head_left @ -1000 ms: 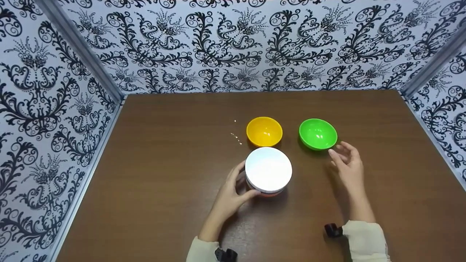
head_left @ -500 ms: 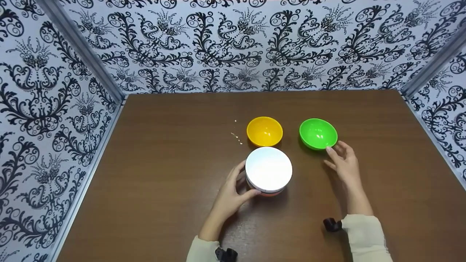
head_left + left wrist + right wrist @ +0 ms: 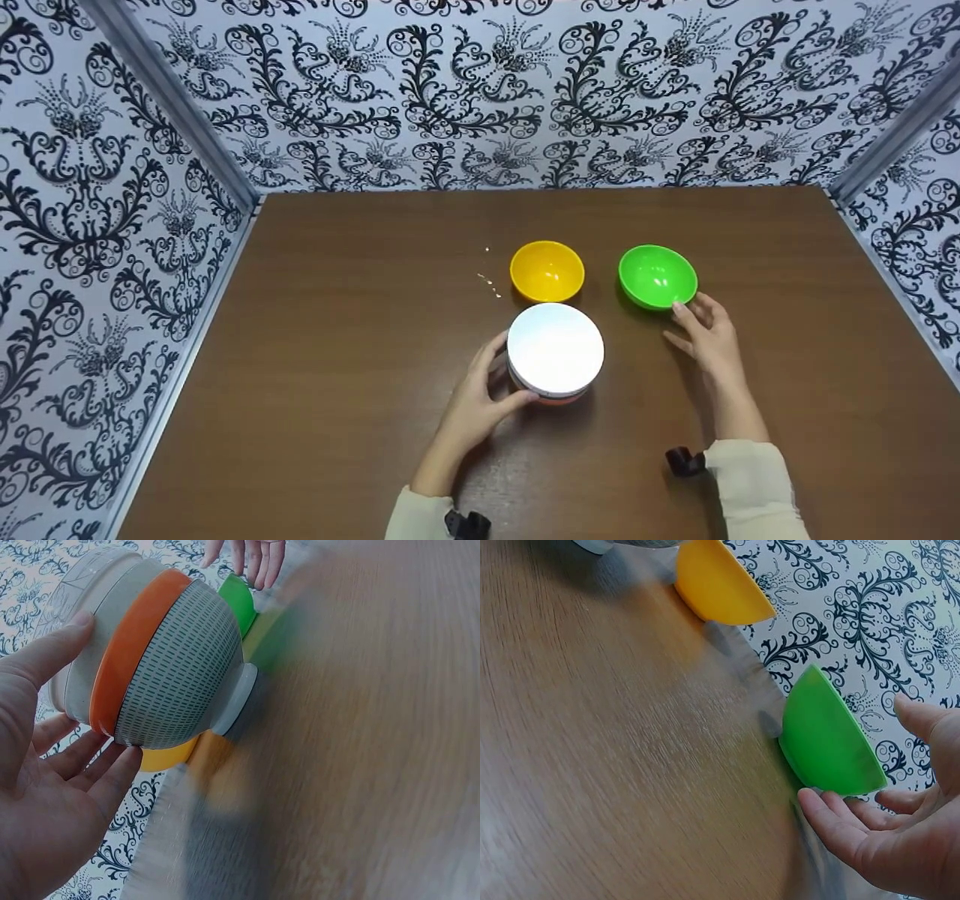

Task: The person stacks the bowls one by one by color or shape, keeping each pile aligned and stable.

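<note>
My left hand (image 3: 476,405) grips a stack of nested bowls (image 3: 180,660), thumb on the near side and fingers round the far side. The lowest bowl has a green-dashed pattern and a white foot; above it are an orange band and paler bowls. From the head view only the stack's round white top (image 3: 555,349) shows, with a sliver of orange below. My right hand (image 3: 712,337) is at the near right edge of a green bowl (image 3: 825,739). Its fingertips are right at the bowl's outer wall, while the thumb stands apart from the rim in the right wrist view.
A yellow bowl (image 3: 547,271) stands just behind the stack, left of the green one. Small pale crumbs (image 3: 490,283) lie left of it on the brown wooden table (image 3: 360,337). Patterned black-and-white walls (image 3: 480,97) enclose the table's back and sides.
My right hand has moved slightly left and in to the green bowl's edge. The left hand and the stack have stayed in place.
</note>
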